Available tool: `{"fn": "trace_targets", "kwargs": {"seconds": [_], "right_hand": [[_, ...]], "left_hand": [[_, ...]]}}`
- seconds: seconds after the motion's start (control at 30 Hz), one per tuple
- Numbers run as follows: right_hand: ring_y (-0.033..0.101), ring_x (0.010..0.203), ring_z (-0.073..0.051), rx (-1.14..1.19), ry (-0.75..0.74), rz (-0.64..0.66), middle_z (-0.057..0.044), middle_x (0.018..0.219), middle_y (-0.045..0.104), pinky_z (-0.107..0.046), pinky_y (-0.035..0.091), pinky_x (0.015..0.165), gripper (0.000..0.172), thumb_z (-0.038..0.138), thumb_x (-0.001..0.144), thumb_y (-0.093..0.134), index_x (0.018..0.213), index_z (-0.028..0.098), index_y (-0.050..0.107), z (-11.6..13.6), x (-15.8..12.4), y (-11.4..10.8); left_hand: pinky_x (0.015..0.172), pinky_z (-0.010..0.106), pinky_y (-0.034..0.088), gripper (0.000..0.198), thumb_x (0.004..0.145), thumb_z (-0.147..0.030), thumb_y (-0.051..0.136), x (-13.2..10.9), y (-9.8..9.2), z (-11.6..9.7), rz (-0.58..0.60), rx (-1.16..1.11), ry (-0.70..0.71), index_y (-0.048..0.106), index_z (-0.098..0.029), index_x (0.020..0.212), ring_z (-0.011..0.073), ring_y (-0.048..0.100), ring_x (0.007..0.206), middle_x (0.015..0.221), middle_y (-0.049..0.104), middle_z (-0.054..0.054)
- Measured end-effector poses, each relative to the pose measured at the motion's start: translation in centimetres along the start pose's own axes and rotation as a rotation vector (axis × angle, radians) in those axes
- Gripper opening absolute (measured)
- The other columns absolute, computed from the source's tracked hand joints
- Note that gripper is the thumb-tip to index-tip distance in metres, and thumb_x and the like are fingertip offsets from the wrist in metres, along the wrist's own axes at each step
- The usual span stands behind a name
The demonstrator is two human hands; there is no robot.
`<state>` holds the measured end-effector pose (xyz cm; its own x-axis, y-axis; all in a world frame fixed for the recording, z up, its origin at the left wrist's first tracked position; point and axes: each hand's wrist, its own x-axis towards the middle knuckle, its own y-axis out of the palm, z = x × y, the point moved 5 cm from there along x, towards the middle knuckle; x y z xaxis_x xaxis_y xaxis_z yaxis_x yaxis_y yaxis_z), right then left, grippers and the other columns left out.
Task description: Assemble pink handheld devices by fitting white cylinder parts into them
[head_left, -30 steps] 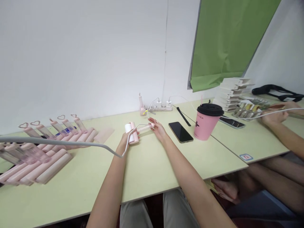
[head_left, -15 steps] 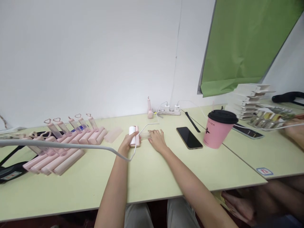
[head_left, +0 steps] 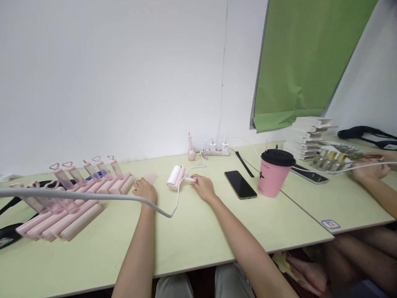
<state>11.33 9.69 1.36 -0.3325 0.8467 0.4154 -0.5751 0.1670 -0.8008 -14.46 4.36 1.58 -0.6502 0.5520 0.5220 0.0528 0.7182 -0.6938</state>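
Observation:
A small pink lint roller [head_left: 175,177] with a white roll lies on the pale green table [head_left: 192,231]. Its clear handle points right. My right hand [head_left: 203,187] is closed on that handle. My left hand [head_left: 145,189] rests on the table to the roller's left, apart from it. Its fingers curl onto the near edge of a translucent pink cover [head_left: 151,177], which looks blurred.
Several pink rollers with heart-topped handles [head_left: 77,194] lie in a row at the left. A white cable [head_left: 93,194] crosses in front. To the right are a black phone [head_left: 240,184], a pink lidded cup [head_left: 274,171], a power strip [head_left: 217,152], stacked white boxes [head_left: 310,132] and another person's hand [head_left: 369,169].
My left hand has let go of the roller's body and moved left to the pink cover. My right hand stays on the handle. The view has swung slightly.

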Motion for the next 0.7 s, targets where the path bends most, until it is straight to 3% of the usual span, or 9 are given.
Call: {"fn": "trace_targets", "kwargs": {"seconds": [0.07, 0.2, 0.27, 0.33, 0.47, 0.53, 0.7], "right_hand": [[0.059, 0.093, -0.018, -0.003, 0.036, -0.012, -0.002, 0.101, 0.067, -0.027, 0.035, 0.079, 0.029, 0.032, 0.084, 0.052, 0.112, 0.028, 0.058, -0.2, 0.0, -0.4], [0.057, 0.098, -0.019, -0.027, 0.103, -0.02, -0.002, 0.11, 0.064, -0.028, 0.035, 0.082, 0.031, 0.033, 0.084, 0.05, 0.115, 0.03, 0.057, -0.9, -0.1, -0.9], [0.057, 0.099, -0.019, -0.034, 0.108, -0.013, -0.003, 0.11, 0.064, -0.029, 0.035, 0.082, 0.032, 0.034, 0.085, 0.05, 0.116, 0.029, 0.057, -1.1, -0.1, -1.0], [0.057, 0.098, -0.019, -0.045, 0.094, 0.011, -0.005, 0.109, 0.065, -0.029, 0.035, 0.082, 0.033, 0.033, 0.085, 0.049, 0.116, 0.028, 0.058, -1.2, 0.0, -1.2], [0.058, 0.098, -0.022, -0.102, 0.087, 0.132, -0.007, 0.104, 0.066, -0.031, 0.036, 0.081, 0.032, 0.035, 0.081, 0.054, 0.112, 0.028, 0.061, -1.0, 0.2, -2.6], [0.059, 0.096, -0.024, -0.146, 0.092, 0.178, -0.008, 0.101, 0.067, -0.032, 0.037, 0.08, 0.031, 0.039, 0.079, 0.056, 0.107, 0.027, 0.064, -0.7, 0.2, -4.2], [0.061, 0.088, -0.027, -0.328, 0.102, 0.241, -0.012, 0.09, 0.068, -0.034, 0.037, 0.075, 0.027, 0.041, 0.07, 0.065, 0.089, 0.023, 0.07, -0.7, -1.6, -10.4]], "left_hand": [[0.091, 0.052, 0.033, 0.05, 0.071, -0.029, 0.057, -0.4, 1.0, -1.0, 0.09, -0.107, -0.043, 0.049, -0.008, 0.116, 0.0392, 0.041, 0.116, 0.118, 0.05, 0.026], [0.08, 0.035, 0.044, 0.049, 0.077, -0.048, 0.048, -1.9, 3.5, -4.1, 0.448, -0.669, -0.138, 0.051, -0.015, 0.113, 0.0257, 0.058, 0.096, 0.106, 0.06, 0.016], [0.077, 0.03, 0.045, 0.046, 0.079, -0.05, 0.046, -2.6, 4.0, -5.2, 0.533, -0.85, -0.126, 0.053, -0.016, 0.11, 0.0213, 0.059, 0.094, 0.107, 0.06, 0.013], [0.079, 0.029, 0.044, 0.045, 0.078, -0.049, 0.048, -2.9, 3.9, -5.2, 0.499, -0.858, -0.115, 0.052, -0.018, 0.11, 0.0207, 0.058, 0.097, 0.109, 0.06, 0.012], [0.088, 0.037, 0.039, 0.048, 0.078, -0.049, 0.046, -2.1, 1.9, -3.0, 0.198, -0.542, -0.193, 0.049, -0.019, 0.115, 0.0263, 0.052, 0.108, 0.113, 0.056, 0.014], [0.089, 0.041, 0.037, 0.048, 0.079, -0.047, 0.044, -1.7, 1.2, -1.9, 0.114, -0.396, -0.253, 0.049, -0.017, 0.116, 0.0302, 0.049, 0.111, 0.114, 0.055, 0.017], [0.088, 0.047, 0.036, 0.048, 0.081, -0.048, 0.04, -0.7, 1.7, -0.7, 0.129, -0.344, -0.332, 0.049, -0.016, 0.115, 0.0336, 0.05, 0.109, 0.115, 0.055, 0.019]]}}
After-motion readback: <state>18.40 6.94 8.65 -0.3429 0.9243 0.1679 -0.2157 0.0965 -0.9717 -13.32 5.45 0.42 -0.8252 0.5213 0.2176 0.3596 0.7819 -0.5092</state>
